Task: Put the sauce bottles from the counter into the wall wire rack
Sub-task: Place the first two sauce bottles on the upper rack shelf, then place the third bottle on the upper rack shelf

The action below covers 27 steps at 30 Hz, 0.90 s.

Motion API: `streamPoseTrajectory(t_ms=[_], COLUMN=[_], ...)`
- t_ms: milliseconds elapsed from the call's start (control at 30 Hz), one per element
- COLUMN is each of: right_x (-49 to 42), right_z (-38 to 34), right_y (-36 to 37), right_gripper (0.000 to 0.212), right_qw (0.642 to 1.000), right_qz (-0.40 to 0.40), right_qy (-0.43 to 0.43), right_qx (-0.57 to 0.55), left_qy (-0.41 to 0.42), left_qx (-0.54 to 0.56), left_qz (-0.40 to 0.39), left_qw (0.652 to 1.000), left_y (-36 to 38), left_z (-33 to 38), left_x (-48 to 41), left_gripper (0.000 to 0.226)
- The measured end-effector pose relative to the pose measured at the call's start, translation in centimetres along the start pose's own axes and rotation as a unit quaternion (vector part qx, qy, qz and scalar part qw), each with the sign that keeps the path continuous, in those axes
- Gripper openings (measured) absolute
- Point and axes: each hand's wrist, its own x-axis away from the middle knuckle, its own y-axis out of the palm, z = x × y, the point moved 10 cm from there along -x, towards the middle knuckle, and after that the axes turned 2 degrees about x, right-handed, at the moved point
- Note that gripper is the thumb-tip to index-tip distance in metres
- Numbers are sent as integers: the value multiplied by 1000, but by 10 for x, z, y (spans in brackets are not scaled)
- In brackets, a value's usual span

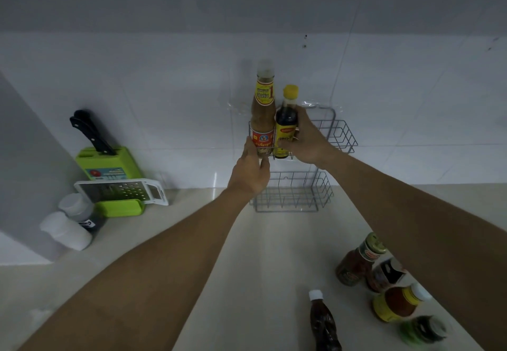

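A two-tier grey wire rack (344,138) hangs on the white tiled wall. In the left end of its upper tier stands a tall bottle of tan sauce (262,109) with a pale cap. My left hand (251,171) grips the base of that bottle from below and the front. Right beside it is a dark soy sauce bottle (286,120) with a yellow cap, held around its body by my right hand (307,142) inside the upper tier. The lower tier (296,194) holds nothing. Several more sauce bottles, one red-brown (356,261), stand on the counter at the lower right.
A green knife block (109,162) with a black-handled knife, a white grater (120,191) and two white-capped jars (68,227) sit at the left on the beige counter (274,254). A dark bottle (323,323) stands near the bottom edge.
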Motion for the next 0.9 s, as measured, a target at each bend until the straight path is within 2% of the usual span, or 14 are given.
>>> streamPoseTrajectory(t_ms=[100, 233, 300, 367, 433, 533, 633, 733, 800, 900], right_x=[2, 1, 0, 2, 10, 43, 96, 156, 203, 274], right_z=[5, 6, 6, 6, 5, -4, 10, 57, 99, 152], right_y=[-4, -4, -3, 0, -1, -13, -5, 32, 59, 90], right_gripper=[78, 80, 89, 108, 119, 111, 84, 66, 66, 71], right_qw=[999, 999, 999, 999, 998, 992, 986, 983, 969, 927], right_qz=[33, 31, 21, 7, 21, 114, 153, 94, 37, -42], right_qy=[12, 24, 30, 41, 58, 47, 56, 129, 198, 267], right_qx=[-15, -10, 4, 4, -12, 11, 36, 94, 146, 261], left_qy=[-3, -6, -12, -21, -32, -36, -47, -61, -60, -47], left_qx=[-2, 3, 10, 17, 22, 25, -41, -125, -175, -218], left_qz=[-3, -22, -37, -46, -37, -19, -48, -118, -165, -209], left_qw=[1000, 1000, 999, 999, 999, 999, 997, 983, 969, 952], left_y=[2, 4, 5, 6, 7, 18, 51, 97, 128, 163], left_z=[-1, -5, -7, -9, -14, -31, -61, -88, -105, -126], left_x=[-1, -4, -5, -1, 9, 35, 72, 120, 153, 198], left_gripper=[62, 67, 72, 79, 83, 83, 77, 70, 67, 64])
